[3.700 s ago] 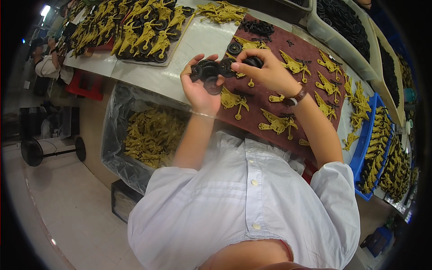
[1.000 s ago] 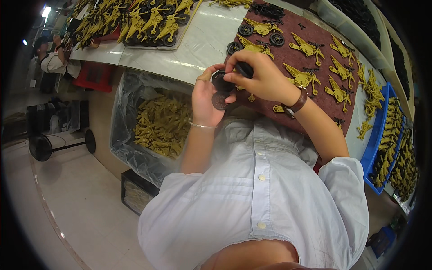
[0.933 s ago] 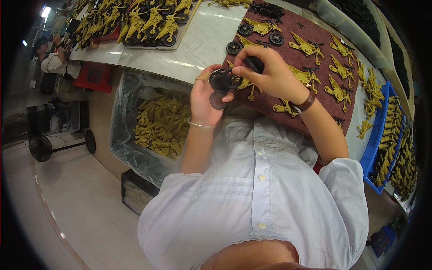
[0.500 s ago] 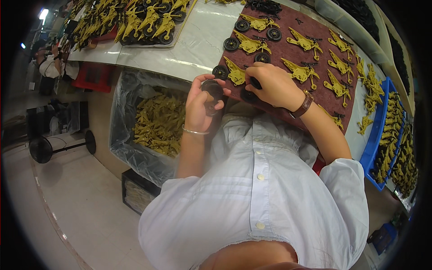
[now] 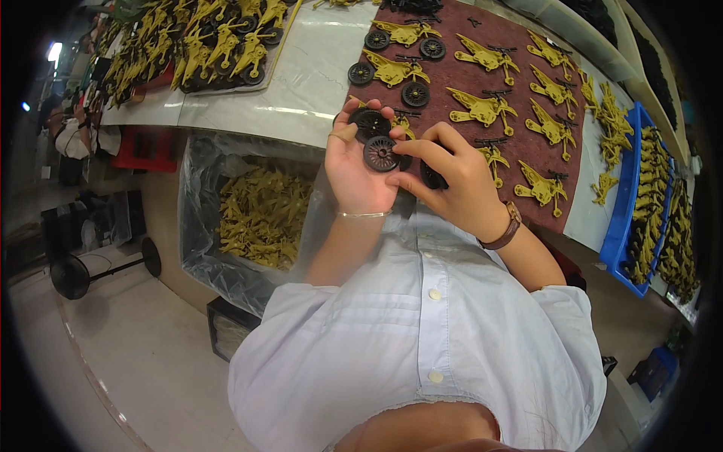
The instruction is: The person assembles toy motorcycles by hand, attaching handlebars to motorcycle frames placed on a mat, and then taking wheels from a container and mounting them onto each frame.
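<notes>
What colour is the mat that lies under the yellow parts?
The mat is dark red; it shows best in the head view.

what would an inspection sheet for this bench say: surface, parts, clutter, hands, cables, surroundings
Surface: white table, partly covered by a maroon mat.
Parts: yellow motorcycle-shaped bodies in rows on the mat; black wheels beside at least two.
Clutter: small black pieces heaped at the mat's far edge; a yellow pile to its right.
Hands: left hand cups spoked wheels; right hand appears to touch one and grasps a dark part, mostly hidden.
Cables: nothing seen for certain.
Surroundings: plastic-lined bin of yellow parts, blue tray, co-worker at far left.
</notes>
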`<action>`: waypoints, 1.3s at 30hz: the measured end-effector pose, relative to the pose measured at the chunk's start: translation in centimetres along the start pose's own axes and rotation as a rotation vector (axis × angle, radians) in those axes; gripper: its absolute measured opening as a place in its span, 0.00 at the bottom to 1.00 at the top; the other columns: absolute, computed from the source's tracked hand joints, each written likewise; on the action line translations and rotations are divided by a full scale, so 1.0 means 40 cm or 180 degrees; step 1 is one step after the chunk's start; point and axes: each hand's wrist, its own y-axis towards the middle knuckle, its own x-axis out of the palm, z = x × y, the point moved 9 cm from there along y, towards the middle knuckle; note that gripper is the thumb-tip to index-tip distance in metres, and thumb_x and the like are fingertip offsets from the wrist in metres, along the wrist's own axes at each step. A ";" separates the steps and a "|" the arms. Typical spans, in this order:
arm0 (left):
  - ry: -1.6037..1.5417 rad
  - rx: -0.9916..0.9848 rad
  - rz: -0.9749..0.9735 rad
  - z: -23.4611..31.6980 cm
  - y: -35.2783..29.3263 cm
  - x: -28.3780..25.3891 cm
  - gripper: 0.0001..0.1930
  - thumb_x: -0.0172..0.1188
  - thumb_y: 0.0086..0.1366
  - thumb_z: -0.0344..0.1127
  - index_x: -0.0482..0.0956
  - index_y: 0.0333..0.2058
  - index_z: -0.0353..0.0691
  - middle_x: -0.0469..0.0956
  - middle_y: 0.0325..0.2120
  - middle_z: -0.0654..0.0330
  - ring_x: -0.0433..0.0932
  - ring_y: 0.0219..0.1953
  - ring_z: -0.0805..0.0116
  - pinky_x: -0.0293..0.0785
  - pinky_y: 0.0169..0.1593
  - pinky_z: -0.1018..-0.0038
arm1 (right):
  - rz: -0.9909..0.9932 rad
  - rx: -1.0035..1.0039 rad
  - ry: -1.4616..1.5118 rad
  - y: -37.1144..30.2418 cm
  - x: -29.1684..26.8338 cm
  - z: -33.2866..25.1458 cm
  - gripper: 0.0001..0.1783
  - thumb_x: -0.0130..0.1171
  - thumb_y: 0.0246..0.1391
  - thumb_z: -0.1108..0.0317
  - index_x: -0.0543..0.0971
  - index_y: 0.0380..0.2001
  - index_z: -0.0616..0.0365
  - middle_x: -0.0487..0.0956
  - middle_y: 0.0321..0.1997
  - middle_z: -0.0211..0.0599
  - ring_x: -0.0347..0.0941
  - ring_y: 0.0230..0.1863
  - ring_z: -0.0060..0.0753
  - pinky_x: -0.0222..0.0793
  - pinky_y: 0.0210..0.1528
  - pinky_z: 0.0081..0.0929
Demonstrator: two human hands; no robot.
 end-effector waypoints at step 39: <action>0.2987 -0.0873 -0.1403 -0.161 0.065 0.133 0.27 0.43 0.68 0.21 0.47 0.64 0.36 0.66 0.53 0.54 0.69 0.55 0.70 0.70 0.58 0.74 | 0.0241 0.1519 0.1164 0.022 -0.138 0.254 0.14 0.67 0.47 0.65 0.81 0.37 0.60 0.76 0.22 0.24 0.68 0.24 0.14 0.64 0.28 0.17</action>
